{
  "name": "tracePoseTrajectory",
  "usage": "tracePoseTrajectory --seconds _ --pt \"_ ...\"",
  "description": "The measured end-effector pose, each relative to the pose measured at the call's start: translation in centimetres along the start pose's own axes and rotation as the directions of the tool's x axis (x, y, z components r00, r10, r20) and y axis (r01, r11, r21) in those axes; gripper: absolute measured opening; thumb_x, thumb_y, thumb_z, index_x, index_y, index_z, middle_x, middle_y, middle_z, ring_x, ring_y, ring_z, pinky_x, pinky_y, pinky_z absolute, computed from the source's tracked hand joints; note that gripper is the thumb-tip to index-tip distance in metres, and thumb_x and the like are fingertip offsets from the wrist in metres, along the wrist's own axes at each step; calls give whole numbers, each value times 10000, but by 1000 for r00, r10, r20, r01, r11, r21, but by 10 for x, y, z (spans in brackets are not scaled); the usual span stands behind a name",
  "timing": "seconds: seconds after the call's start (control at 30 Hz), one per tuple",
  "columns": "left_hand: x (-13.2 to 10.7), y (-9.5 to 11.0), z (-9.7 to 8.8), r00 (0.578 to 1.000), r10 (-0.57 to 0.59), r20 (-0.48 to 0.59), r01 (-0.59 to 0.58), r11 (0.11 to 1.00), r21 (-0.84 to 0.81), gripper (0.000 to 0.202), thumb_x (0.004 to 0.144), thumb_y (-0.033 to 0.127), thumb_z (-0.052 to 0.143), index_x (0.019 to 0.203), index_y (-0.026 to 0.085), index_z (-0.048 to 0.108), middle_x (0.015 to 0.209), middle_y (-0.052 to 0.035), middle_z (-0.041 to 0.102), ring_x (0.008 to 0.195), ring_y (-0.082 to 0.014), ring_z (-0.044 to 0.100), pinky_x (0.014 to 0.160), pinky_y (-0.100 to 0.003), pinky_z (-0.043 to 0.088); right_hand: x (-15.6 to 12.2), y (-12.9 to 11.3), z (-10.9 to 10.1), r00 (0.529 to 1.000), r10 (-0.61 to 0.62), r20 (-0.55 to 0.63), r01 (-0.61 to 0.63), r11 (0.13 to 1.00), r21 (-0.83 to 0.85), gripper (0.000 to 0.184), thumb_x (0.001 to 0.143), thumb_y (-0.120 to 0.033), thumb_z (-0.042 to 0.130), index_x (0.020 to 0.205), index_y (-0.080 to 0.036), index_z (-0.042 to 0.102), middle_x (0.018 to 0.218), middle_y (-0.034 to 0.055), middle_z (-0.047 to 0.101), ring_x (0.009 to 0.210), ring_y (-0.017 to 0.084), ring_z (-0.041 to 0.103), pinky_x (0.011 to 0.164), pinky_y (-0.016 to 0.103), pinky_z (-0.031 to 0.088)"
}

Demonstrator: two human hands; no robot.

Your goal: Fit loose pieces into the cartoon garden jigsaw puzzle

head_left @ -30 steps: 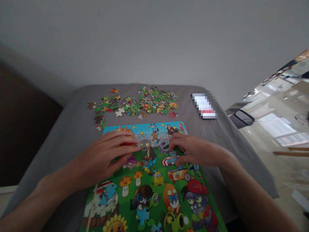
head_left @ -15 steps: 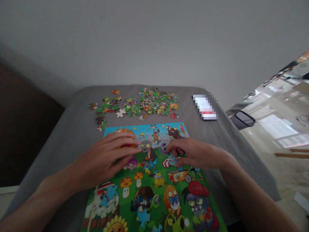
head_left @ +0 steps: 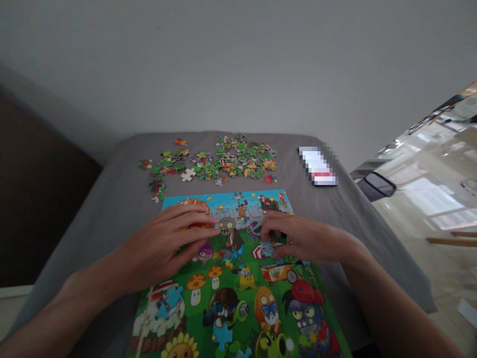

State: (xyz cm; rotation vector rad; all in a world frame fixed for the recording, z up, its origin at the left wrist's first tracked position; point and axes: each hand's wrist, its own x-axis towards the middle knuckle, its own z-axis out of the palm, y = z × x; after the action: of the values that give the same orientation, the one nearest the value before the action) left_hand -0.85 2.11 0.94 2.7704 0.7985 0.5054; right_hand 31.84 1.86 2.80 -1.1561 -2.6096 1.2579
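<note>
A colourful cartoon jigsaw puzzle (head_left: pixel 242 278) lies on the cloth in front of me, its blue top edge facing away. My left hand (head_left: pixel 179 238) rests on its upper left part, palm down with fingers stretched out. Over the upper right part, my right hand (head_left: pixel 294 238) has its fingers curled in and its thumb near the surface, beside a red-and-white striped figure. Whatever those fingertips may hold is hidden. A few light-blue patches shaped like pieces, one a blue patch (head_left: pixel 222 336), show in the lower picture.
Loose puzzle pieces (head_left: pixel 238 159) are heaped beyond the puzzle, with one pale blank piece (head_left: pixel 188 174) among them. A blurred-out phone (head_left: pixel 318 166) lies to the right on the grey cloth (head_left: pixel 112 199). A wall (head_left: pixel 238 64) rises behind.
My right hand has shifted very slightly to the right, with its fingers still curled. The left hand stays in place on the puzzle. The whole view has drifted slightly.
</note>
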Motion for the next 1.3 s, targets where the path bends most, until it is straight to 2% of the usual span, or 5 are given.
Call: tracePoseTrajectory --seconds 0.4,0.63,0.83,1.0,1.3 --pt "2 -3 -4 999 -14 -37 13 1000 -4 274 1008 240 509 1220 290 675 1262 -10 687 1233 -204 580 1112 -395 444 4 -1 1 1000 -13 -11 13 999 -33 223 897 -126 667 1105 -203 657 1170 49 605 1127 190 570 1000 343 431" --pt "0 -7 -1 998 -56 -10 56 998 8 285 1017 259 498 1247 287 664 1287 -24 670 1235 -202 577 1105 -397 440 7 -7 4 999 5 -52 -2 999 50 141 878 -108 655 986 -191 618 917 5 636 845 148 599 769 277 480" --pt "-1 -8 11 988 -136 69 130 988 86 333 1043 365 450 1303 260 629 1367 -48 634 1302 -240 536 1117 -448 405 33 -11 22 921 -61 -385 145 970 194 325 943 -184 573 1255 -244 638 1122 49 689 986 166 646 850 315 530" --pt "-4 -9 13 980 -187 63 176 972 158 347 1040 409 448 1297 282 643 1376 -17 642 1292 -259 543 1096 -465 398 61 -23 26 861 -29 -507 89 992 94 191 939 -238 615 1068 -244 756 1009 37 756 911 180 684 831 325 519" --pt "-8 -9 15 978 -201 57 191 970 154 379 1039 414 443 1353 279 607 1420 -18 611 1325 -249 520 1120 -434 368 86 -19 32 878 -83 -471 -37 970 -240 165 945 -250 649 1072 -225 752 1029 69 711 1023 237 599 926 391 467"
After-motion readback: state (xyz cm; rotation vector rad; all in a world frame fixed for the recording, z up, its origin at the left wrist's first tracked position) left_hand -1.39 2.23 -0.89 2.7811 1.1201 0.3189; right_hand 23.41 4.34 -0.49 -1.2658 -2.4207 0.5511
